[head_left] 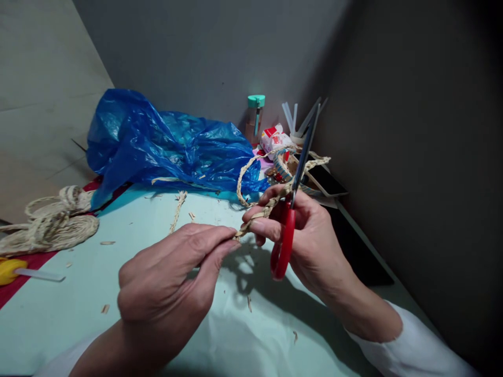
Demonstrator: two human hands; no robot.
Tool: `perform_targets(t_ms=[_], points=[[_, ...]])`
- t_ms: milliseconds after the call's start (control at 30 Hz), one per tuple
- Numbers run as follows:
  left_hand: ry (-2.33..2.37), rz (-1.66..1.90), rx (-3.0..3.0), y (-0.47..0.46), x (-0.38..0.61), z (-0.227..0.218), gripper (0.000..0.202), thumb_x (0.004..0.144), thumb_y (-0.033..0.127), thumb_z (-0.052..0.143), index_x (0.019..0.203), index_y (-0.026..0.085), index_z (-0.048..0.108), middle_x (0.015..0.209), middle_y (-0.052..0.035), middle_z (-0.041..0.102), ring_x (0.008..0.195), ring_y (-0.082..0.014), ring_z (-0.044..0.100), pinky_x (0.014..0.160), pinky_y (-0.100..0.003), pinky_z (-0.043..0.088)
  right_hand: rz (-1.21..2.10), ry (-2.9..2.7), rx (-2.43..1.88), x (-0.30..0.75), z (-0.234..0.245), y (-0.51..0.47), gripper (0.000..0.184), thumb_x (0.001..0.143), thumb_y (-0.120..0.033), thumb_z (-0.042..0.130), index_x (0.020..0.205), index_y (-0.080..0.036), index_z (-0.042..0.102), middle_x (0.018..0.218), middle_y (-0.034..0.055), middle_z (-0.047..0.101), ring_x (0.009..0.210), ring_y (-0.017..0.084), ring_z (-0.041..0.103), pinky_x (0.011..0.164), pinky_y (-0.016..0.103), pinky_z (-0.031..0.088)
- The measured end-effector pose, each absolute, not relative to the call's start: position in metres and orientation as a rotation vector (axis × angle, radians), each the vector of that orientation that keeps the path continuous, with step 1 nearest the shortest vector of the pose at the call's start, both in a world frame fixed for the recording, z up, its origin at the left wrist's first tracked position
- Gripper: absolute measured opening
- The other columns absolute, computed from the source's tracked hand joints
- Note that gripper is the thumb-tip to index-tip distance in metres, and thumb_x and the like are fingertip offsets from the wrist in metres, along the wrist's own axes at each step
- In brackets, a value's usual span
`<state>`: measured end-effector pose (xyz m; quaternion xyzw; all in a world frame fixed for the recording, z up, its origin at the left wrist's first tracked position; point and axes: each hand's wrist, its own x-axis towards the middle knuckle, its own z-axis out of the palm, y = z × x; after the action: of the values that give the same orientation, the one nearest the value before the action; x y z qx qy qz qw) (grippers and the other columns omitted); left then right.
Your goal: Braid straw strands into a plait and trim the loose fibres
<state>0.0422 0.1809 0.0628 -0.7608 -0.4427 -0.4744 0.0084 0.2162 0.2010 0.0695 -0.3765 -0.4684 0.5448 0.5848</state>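
Note:
A braided straw cord (267, 210) stretches between my two hands above the table. My left hand (168, 283) pinches its near end between thumb and forefinger. My right hand (310, 230) grips the cord with thumb and fingertips and also keeps hold of red-handled scissors (288, 235). Their dark blades point up and away, close together as far as I can see. Beyond my right hand the cord loops back (242, 180) over the items behind. A short piece of braid (178, 209) lies on the pale table cover (137, 209).
A crumpled blue plastic bag (168, 141) covers the back. Coiled braid (58, 225) and a yellow-handled tool (10, 271) lie at left. Behind my right hand are a green-lidded bottle (256, 112), a phone (328, 179) and a round band (281, 165). Straw scraps (105, 309) dot the cover.

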Motion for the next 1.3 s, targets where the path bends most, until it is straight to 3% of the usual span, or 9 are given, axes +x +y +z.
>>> perform_targets(t_ms=[467, 833, 1000, 1067, 1200, 1300], points=[[-1.179, -1.434, -2.461, 0.190, 0.038, 0.056, 0.023, 0.087, 0.011, 0.067, 0.106, 0.024, 0.066, 0.090, -0.0019, 0.077, 0.084, -0.0198, 0.071, 0.080, -0.035, 0.054, 1.085, -1.027, -0.910, 0.228, 0.073, 0.207, 0.030, 0.074, -0.028, 0.084, 0.088, -0.022, 0.059, 0.076, -0.0044, 0.066, 0.057, 0.010, 0.059, 0.050, 0.022, 0.046], [-1.035, -1.392, -2.510, 0.193, 0.039, 0.053, 0.029, 0.089, 0.002, 0.062, 0.114, 0.016, 0.065, 0.090, -0.0066, 0.078, 0.086, -0.0185, 0.074, 0.075, -0.028, 0.055, 0.987, -1.019, -0.885, 0.231, 0.075, 0.210, 0.031, 0.073, -0.029, 0.084, 0.081, -0.024, 0.054, 0.073, -0.0045, 0.059, 0.055, 0.010, 0.055, 0.048, 0.024, 0.046], [-1.131, -1.427, -2.725, 0.196, 0.040, 0.057, 0.027, 0.094, 0.006, 0.054, 0.117, 0.013, 0.065, 0.098, -0.0081, 0.078, 0.088, -0.0158, 0.074, 0.079, -0.024, 0.055, 0.987, -0.994, -0.902, 0.236, 0.071, 0.216, 0.035, 0.072, -0.030, 0.085, 0.079, -0.023, 0.051, 0.069, -0.0066, 0.053, 0.052, 0.008, 0.051, 0.046, 0.023, 0.044], [-1.274, -1.447, -2.789, 0.197, 0.039, 0.061, 0.023, 0.095, 0.012, 0.052, 0.111, 0.016, 0.067, 0.095, -0.0047, 0.078, 0.083, -0.0145, 0.073, 0.078, -0.023, 0.054, 0.997, -0.965, -0.894, 0.237, 0.071, 0.218, 0.036, 0.071, -0.028, 0.086, 0.079, -0.022, 0.051, 0.067, -0.0075, 0.050, 0.051, 0.007, 0.048, 0.045, 0.021, 0.043], [-1.701, -1.424, -2.935, 0.198, 0.035, 0.072, 0.027, 0.098, 0.030, 0.049, 0.080, 0.024, 0.068, 0.070, 0.0021, 0.070, 0.054, -0.0125, 0.057, 0.049, -0.024, 0.041, 1.017, -0.934, -0.853, 0.237, 0.072, 0.221, 0.037, 0.069, -0.027, 0.087, 0.079, -0.021, 0.052, 0.065, -0.0085, 0.048, 0.050, 0.005, 0.046, 0.041, 0.018, 0.040], [-1.908, -1.493, -3.139, 0.197, 0.032, 0.078, 0.036, 0.096, 0.040, 0.051, 0.066, 0.023, 0.063, 0.061, 0.0011, 0.059, 0.054, -0.0132, 0.047, 0.047, -0.025, 0.034, 1.045, -0.951, -0.861, 0.237, 0.072, 0.222, 0.038, 0.070, -0.028, 0.087, 0.079, -0.020, 0.051, 0.067, -0.0083, 0.050, 0.049, 0.005, 0.046, 0.040, 0.017, 0.040]])
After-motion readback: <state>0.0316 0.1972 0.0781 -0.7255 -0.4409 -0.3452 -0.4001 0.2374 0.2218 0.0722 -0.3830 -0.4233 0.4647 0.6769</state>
